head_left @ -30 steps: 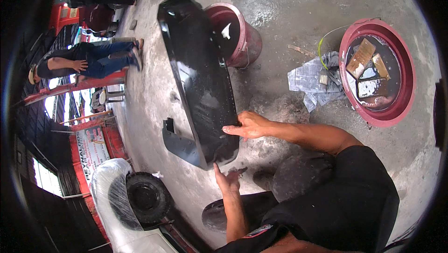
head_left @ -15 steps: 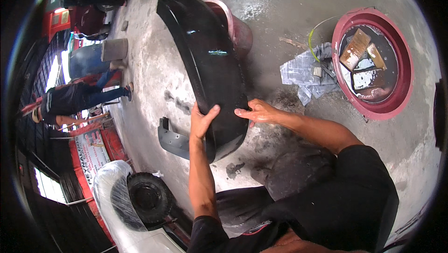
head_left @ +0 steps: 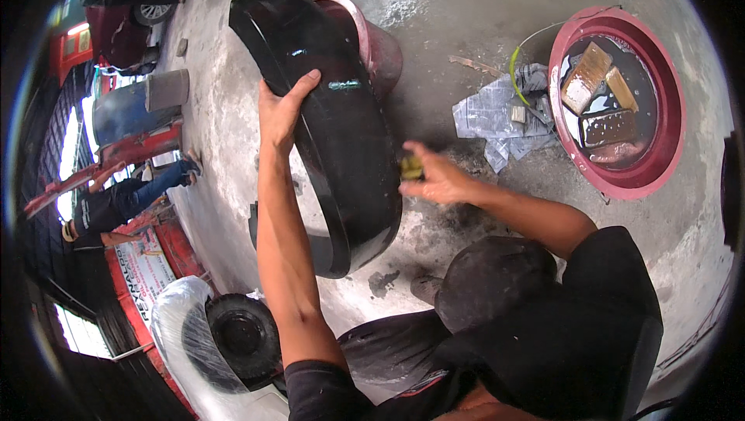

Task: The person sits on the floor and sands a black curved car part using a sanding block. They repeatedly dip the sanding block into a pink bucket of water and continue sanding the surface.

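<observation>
Beside a pink bucket [head_left: 384, 56], black panel [head_left: 341, 134] in work

Left grip [head_left: 283, 114] holds its edge; right grip [head_left: 441, 179] is closed on a blurred yellow piece [head_left: 410, 169]. The work seems under way; how much is done or left, I cannot tell.

Stained grey floor [head_left: 458, 25], bright opening [head_left: 83, 333] in dark wall [head_left: 85, 281]

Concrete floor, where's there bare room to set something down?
Bare concrete floor shows between the pink bucket and wide pink basin, above the newspaper and wood strip in view; another patch borders the basin and right forearm. Crowded: beside the basin, where newspaper carries a small block, and around the black bumper, with bucket, left hand and right hand close.
</observation>
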{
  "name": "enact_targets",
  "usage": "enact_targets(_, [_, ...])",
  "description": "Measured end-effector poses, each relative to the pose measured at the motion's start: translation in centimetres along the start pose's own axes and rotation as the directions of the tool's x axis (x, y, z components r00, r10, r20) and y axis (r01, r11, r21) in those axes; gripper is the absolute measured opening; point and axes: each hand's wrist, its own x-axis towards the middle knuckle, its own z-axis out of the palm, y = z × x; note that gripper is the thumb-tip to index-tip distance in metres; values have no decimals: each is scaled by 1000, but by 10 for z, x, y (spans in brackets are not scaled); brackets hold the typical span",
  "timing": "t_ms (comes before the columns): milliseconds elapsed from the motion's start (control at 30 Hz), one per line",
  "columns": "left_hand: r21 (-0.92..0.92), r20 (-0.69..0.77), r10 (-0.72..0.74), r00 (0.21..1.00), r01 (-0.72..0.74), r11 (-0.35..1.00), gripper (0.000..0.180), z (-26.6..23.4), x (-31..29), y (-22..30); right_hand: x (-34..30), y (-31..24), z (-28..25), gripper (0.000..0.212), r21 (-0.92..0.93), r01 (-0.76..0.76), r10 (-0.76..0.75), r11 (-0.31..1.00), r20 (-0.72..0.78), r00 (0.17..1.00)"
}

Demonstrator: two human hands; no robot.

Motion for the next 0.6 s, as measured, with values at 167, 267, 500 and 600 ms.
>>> enact_targets(167, [-6, -56, -10, 998, 9, 1000, 55, 2, -1, -2, 63, -64, -57, 39, -511, 288, -531, 810, -429, 731])
enact_targets(267, [-19, -37, 17, 999, -18, 1000, 54, 5, 1, -2, 128, -92, -54, 39, -667, 367, -692, 648, -316, 649])
enact_targets(500, [-41, -32, 99, 995, -100, 994, 57, -10, 10, -16, 1, -10, 30, 53, -554, 568, -656, 609, 50, 753])
enact_targets(600, [-64, -43, 51, 998, -53, 997, 54, -7, -1, -12, 68, -64, 9, 52, -700, 433, -711, 568, -153, 686])
